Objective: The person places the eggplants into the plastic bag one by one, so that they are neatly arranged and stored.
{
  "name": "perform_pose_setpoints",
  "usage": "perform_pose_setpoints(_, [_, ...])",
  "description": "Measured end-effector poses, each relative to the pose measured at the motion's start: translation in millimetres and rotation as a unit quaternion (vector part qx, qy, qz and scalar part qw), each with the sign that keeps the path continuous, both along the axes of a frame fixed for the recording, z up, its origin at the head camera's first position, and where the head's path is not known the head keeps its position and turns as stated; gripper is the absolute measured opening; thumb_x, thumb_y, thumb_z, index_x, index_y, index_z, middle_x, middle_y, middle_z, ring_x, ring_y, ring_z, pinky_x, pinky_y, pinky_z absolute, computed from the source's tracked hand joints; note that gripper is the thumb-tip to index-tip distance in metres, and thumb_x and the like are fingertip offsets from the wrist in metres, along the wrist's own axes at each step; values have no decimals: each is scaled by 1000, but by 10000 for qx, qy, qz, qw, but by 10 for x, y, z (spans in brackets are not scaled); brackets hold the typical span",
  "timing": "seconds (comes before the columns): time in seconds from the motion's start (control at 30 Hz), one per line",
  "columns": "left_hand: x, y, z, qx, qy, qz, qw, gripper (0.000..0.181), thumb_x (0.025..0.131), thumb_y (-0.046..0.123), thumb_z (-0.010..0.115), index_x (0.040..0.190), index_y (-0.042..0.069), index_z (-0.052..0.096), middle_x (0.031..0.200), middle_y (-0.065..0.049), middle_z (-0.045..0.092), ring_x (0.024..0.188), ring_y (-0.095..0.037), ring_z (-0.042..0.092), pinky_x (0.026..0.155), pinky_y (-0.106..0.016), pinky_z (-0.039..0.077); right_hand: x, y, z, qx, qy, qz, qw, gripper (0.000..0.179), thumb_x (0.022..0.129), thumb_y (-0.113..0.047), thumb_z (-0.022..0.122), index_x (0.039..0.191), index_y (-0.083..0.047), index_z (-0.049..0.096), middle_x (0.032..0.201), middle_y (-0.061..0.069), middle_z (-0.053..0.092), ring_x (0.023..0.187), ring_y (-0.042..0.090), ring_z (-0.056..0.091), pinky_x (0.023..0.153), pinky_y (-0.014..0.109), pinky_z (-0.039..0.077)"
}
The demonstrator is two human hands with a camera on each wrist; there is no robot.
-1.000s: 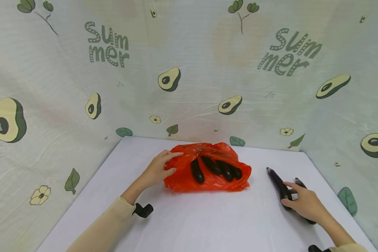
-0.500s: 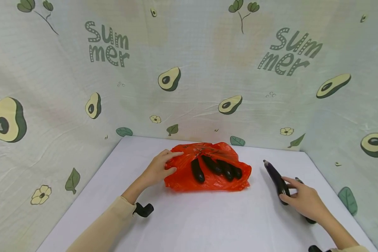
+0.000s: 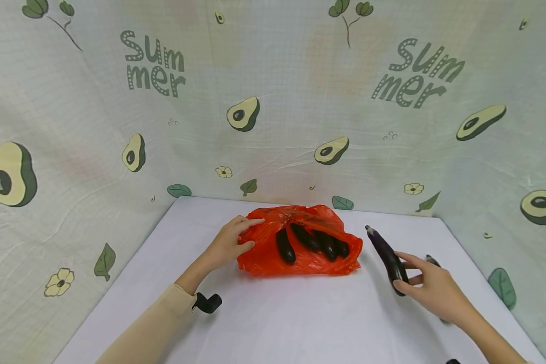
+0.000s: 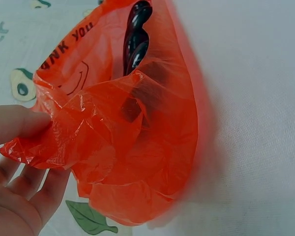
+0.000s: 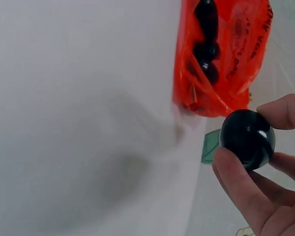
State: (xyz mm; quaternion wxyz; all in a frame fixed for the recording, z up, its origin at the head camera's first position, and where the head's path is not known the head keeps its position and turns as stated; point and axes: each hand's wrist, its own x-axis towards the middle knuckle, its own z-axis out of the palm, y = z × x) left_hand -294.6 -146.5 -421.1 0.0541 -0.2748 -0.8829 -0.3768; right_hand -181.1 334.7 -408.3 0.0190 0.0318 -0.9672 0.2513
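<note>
- Head view: the pale cloth (image 3: 282, 65) behind the table (image 3: 300, 323) carries the word "SUMMER" twice, each time broken into "SUM" over "MER" in dotted grey-green letters, among avocados, leaves and flowers.
- Head view: the left hand (image 3: 229, 242) holds the left side of a red plastic bag (image 3: 261, 255), which lies on the far part of the table; its dark print is too small to read here.
- Head view: four eggplants (image 3: 285, 246) lie in the mouth of the bag, rounded ends toward the person.
- Head view: the right hand (image 3: 437, 288) grasps the held eggplant (image 3: 385, 258) near its rounded end, clear of the table and right of the bag, its stem end pointing away. Another eggplant (image 3: 432, 261) lies behind that hand, partly hidden.
- Left wrist view: thumb above and fingers below pinch the crumpled plastic. Black capitals read "ANK YOU", the start cut off, beside a line-drawn smile.
- Right wrist view: thumb and fingers surround the shiny rounded end of the held eggplant. On the bag beyond, "YOU" is legible; a smaller line is blurred.
</note>
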Motion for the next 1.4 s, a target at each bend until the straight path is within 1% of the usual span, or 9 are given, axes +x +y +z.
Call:
perform_pose_setpoints(0.13, [1,-5,-3,-13,-12,11,10000,60,94,1,79,149,18,63,113,-2,58,97,-20,52,75,-26,50,34,-116,52,-101,54,78,9999,74,89,-25,86,151,-2,54,127,29,69,87,22,75,62,28,56])
perform_pose_setpoints(0.3, [2,-8,-7,-9,-22,21,10000,60,94,1,79,149,18,63,114,-2,58,98,-20,53,76,-27,51,62,-279,117,-244,87,260,9993,72,89,-23,87,151,-5,56,127,26,70,86,18,76,61,28,56])
perform_pose_setpoints(0.43, [0,-4,-7,5,-35,25,10000,60,94,0,78,149,18,63,114,-2,58,98,-20,53,76,-27,51,80,-407,161,-523,63,490,9974,71,89,-20,87,152,-7,56,129,24,70,86,16,75,61,27,57])
perform_pose_setpoints(0.57, [-1,2,-3,5,-21,30,10000,60,94,0,78,149,18,63,114,-3,58,98,-20,53,76,-27,51,87,-535,182,-739,17,650,9951,70,89,-19,87,152,-9,57,129,21,70,86,13,73,63,25,58])
perform_pose_setpoints(0.73, [1,0,2,3,-48,81,10000,60,94,1,78,149,19,63,117,-3,59,101,-20,54,79,-28,52,80,-702,184,-951,-37,786,9923,67,89,-18,87,149,-12,60,130,16,71,86,11,72,66,24,59])
perform_pose_setpoints(0.97, [-6,1,-7,42,-41,46,10000,60,94,0,78,149,18,63,115,-3,58,99,-20,53,77,-28,51,34,-885,138,-1200,-244,998,9874,64,88,-15,87,147,-13,62,128,11,71,88,14,71,67,24,59])
perform_pose_setpoints(1.1, [-6,-3,-12,86,-81,41,9999,61,94,0,78,150,19,62,115,-3,58,99,-20,53,77,-28,51,-8,-978,80,-1274,-176,1130,9852,62,89,-15,86,146,-13,63,125,10,71,86,16,71,67,24,59])
perform_pose_setpoints(1.27, [-5,-4,-11,97,-130,41,9999,61,94,1,78,150,19,62,115,-2,58,99,-20,53,77,-28,51,-68,-1086,8,-1189,-50,1252,9850,62,88,-17,86,146,-13,63,115,7,73,83,12,70,63,26,57])
perform_pose_setpoints(1.4, [-7,-2,-4,76,-100,49,9999,61,94,2,79,150,20,62,114,-2,57,98,-20,52,77,-28,51,-132,-1191,-39,-1201,-33,1199,9855,61,89,-18,86,145,-12,64,118,8,73,83,12,69,63,27,56])
